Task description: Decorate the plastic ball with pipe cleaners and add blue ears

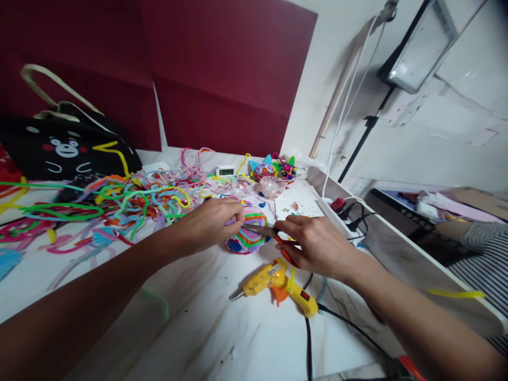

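Note:
My right hand (311, 241) is closed round the red-orange handles of a pair of scissors (261, 229), whose blades point left, across a round craft piece (251, 241) wrapped in coloured pipe cleaners. My left hand (216, 222) is closed at the upper left of that piece, its fingertips pinched by the blade tips; what they hold is too small to make out. Just below the piece, on the white table (190, 328), lies a yellow glue gun (278, 280) with its nozzle toward the left.
Tangled pipe cleaners (135, 203) cover the left of the table, before a black bag (59, 148). Finished-looking colourful figures (286, 169) and a small clock (226, 171) stand at the back. A power strip (343, 214) and cables lie right. A person's striped sleeve (482, 259) shows far right.

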`<state>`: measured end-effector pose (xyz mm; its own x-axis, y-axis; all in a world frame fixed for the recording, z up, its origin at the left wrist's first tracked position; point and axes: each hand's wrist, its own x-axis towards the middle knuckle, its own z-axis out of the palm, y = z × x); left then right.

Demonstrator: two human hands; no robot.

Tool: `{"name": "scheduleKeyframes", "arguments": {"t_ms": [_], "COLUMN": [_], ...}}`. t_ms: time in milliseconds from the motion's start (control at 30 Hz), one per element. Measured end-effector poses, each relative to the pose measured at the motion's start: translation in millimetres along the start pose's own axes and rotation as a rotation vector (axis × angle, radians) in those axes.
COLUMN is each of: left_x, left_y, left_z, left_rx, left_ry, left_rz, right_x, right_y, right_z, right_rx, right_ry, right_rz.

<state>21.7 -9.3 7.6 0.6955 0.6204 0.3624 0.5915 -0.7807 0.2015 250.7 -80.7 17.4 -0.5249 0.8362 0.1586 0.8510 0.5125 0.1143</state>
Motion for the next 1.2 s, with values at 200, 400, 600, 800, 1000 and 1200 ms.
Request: {"name": "scheduleKeyframes", "arguments": {"t_ms": [200, 400, 600, 800, 1000, 1200], "left_x": [1, 3, 5, 5, 6, 6], "left_y": [-2, -13, -20, -20, -14, -16], "left_z": [-4.4, -2.8, 0.7, 2.1, 4.0, 6.6], "left_rx": [-0.015, -0.059, -0.072, -0.093, -0.126, -0.12], "left_ry": [-0.005, 0.03, 0.017, 0.034, 0.058, 0.06], "left_rz": [-0.018, -0.005, -0.004, -0.004, -0.001, -0.01], "right_x": [1, 3, 5, 10, 13, 13], "right_y": [1, 1, 2, 2, -2, -3], "right_z": [1, 2, 4, 3, -1, 2], "right_rx": [-0.021, -0.054, -0.106, -0.227, -0.332, -0.374], "right_ry": [-0.017, -0.023, -0.053, -0.061, -0.022, -0.01], "right_rz": [-0.007, -0.008, -0.047, -0.098, -0.165, -0.192]}}
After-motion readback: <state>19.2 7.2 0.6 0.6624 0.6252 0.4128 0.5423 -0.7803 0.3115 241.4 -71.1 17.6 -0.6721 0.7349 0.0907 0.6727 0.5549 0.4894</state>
